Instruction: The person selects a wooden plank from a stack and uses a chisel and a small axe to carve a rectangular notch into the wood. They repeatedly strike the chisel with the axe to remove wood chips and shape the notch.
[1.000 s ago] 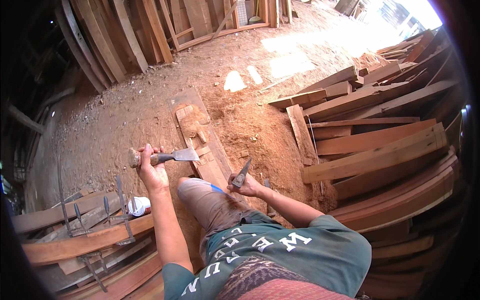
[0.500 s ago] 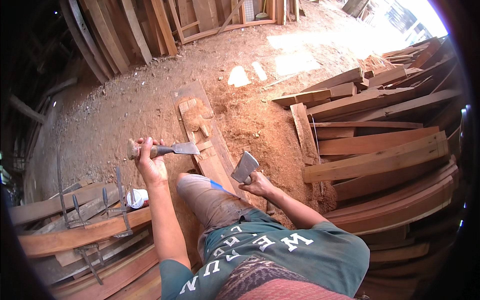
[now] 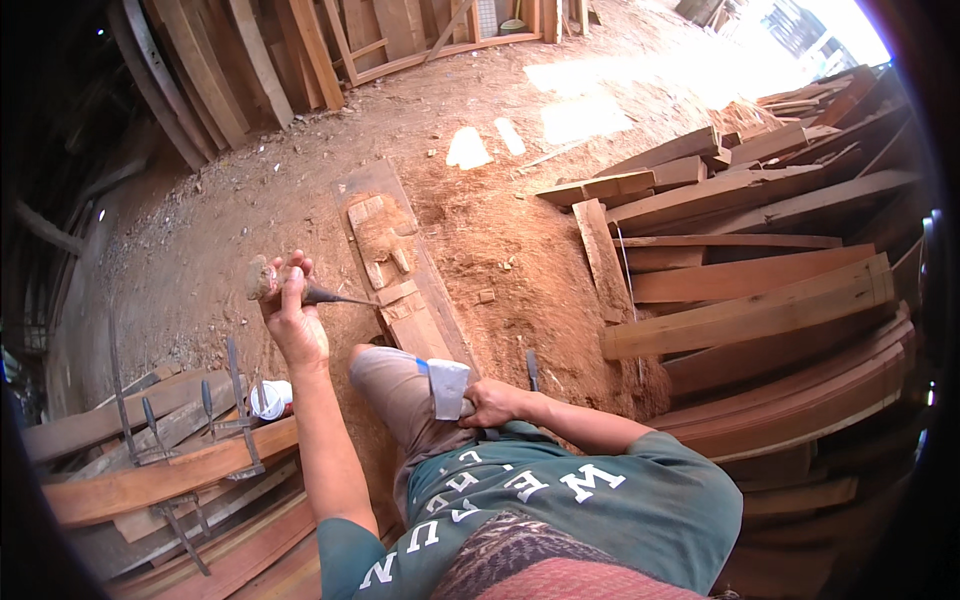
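Observation:
My left hand (image 3: 300,325) grips a wooden-handled chisel (image 3: 332,296), raised left of my bent knee, its metal blade seen nearly edge-on and pointing right. My right hand (image 3: 492,402) is closed on the handle of a hatchet (image 3: 448,390), whose pale flat head lies over my thigh by my waist. Ahead, a long plank (image 3: 437,315) lies on the ground, bearing notched wood pieces (image 3: 398,292) and sawdust. A dark narrow tool (image 3: 532,370) sits in the shavings just beyond my right hand.
Stacked boards (image 3: 750,315) fill the right side. At lower left are clamped timbers (image 3: 160,475) and a white bucket (image 3: 270,398). Planks (image 3: 225,70) lean along the back. Sawdust and debris cover the ground (image 3: 500,230), with sunlight patches toward the bright opening.
My right hand has come down toward my waist with the hatchet, its head turned over. My left hand has risen slightly, and the chisel blade has rotated from face-on to edge-on.

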### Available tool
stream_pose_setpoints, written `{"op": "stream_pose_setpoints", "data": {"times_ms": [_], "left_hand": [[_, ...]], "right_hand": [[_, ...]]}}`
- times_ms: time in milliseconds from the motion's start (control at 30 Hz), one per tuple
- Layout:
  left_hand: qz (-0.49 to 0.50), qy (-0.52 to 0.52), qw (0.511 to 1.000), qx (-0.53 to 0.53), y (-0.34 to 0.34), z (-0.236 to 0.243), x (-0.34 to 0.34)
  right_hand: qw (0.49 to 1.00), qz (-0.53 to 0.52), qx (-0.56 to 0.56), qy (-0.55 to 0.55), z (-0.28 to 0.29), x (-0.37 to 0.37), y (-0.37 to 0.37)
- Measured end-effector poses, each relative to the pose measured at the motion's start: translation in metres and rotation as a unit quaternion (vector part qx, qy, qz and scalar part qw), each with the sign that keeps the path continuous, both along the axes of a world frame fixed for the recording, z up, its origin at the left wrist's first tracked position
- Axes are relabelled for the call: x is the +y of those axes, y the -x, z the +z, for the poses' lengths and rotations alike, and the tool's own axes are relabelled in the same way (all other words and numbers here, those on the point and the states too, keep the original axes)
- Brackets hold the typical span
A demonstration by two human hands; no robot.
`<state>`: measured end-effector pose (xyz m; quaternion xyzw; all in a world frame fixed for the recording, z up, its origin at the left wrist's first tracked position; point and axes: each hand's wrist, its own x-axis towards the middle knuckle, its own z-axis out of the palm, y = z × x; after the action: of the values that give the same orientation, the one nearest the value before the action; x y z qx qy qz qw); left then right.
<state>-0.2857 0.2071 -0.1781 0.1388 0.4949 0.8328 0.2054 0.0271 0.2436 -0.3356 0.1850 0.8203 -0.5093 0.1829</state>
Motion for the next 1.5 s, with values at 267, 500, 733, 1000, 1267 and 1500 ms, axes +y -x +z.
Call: {"op": "stream_pose_setpoints", "data": {"times_ms": [267, 500, 733, 1000, 1267, 1500], "left_hand": [[-0.032, -0.027, 0.999, -0.013, 0.012, -0.016, -0.004], [-0.014, -0.028, 0.999, -0.031, 0.012, -0.019, -0.003], [-0.006, -0.033, 0.998, -0.043, 0.013, -0.02, -0.002], [-0.007, -0.033, 0.998, -0.049, 0.015, -0.024, -0.003], [0.006, -0.028, 0.999, -0.045, 0.01, -0.023, 0.0], [-0.009, -0.02, 0.999, -0.048, 0.011, -0.024, -0.001]], "right_hand": [[0.999, 0.017, 0.026, 0.011, 0.006, 0.003, 0.012], [0.999, 0.018, -0.003, 0.034, 0.018, 0.008, 0.017], [0.998, 0.02, -0.019, 0.05, 0.02, 0.011, 0.02], [0.999, 0.015, -0.009, 0.045, 0.01, 0.011, 0.021], [0.998, 0.016, -0.012, 0.053, -0.004, 0.011, 0.021], [0.998, 0.021, -0.001, 0.065, -0.002, 0.013, 0.021]]}}
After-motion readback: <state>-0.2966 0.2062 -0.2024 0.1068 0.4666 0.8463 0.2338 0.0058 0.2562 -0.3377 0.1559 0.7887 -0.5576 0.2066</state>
